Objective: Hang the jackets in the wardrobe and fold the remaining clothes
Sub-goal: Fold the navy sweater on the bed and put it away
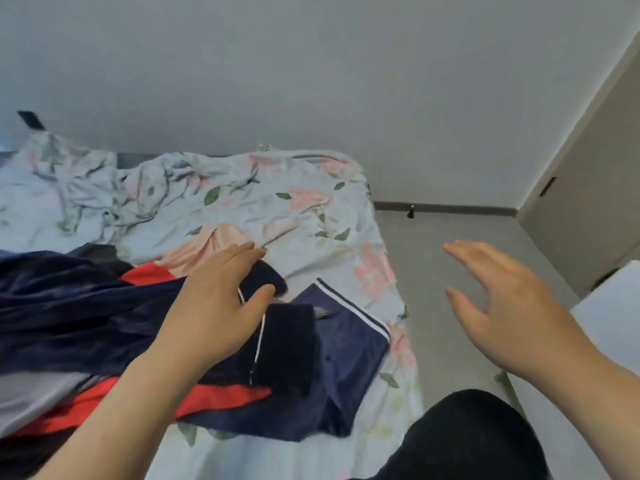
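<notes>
Left hand [221, 303]: fingers spread, nearly straight, palm down over dark navy garment end [273, 344]; contact with cloth cannot be confirmed. Right hand [498, 306]: open, fingers extended and relaxed, in air over floor [446, 271] beside bed, holding nothing. Clothes pile [86, 323] on bed [311, 209], left half: navy velvety fabric, red panels, grey piece, thin white drawstring [259, 337]. Navy shorts [349, 344] with 2 white stripes at hem lie flat at pile's right edge. No legible labels or writing.
</notes>
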Demonstrator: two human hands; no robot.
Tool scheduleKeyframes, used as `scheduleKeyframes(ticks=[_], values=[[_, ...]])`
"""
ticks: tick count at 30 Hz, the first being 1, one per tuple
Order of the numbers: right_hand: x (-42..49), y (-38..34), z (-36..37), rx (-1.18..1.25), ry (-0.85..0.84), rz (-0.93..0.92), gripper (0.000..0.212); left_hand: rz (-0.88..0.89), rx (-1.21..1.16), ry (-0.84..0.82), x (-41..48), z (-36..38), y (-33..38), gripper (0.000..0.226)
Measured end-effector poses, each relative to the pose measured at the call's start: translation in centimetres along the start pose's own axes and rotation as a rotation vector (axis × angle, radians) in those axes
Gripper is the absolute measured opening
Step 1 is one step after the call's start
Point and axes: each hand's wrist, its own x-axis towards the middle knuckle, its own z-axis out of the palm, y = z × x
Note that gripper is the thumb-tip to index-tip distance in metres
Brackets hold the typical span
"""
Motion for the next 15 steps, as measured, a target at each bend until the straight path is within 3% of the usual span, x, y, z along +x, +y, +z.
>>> scheduleKeyframes(ticks=[7,15], values=[[5.6,-7.9,14.0,0.17,-0.252,-0.189,0.052,-0.318,0.038,-0.079,-4.7,-0.7,-14.2,0.052],[7.4,-16.3,24.6,0.241,-0.526,-0.341,0.059,-0.298,0.2,-0.156,-6.1,-0.6,-22.9,0.067]])
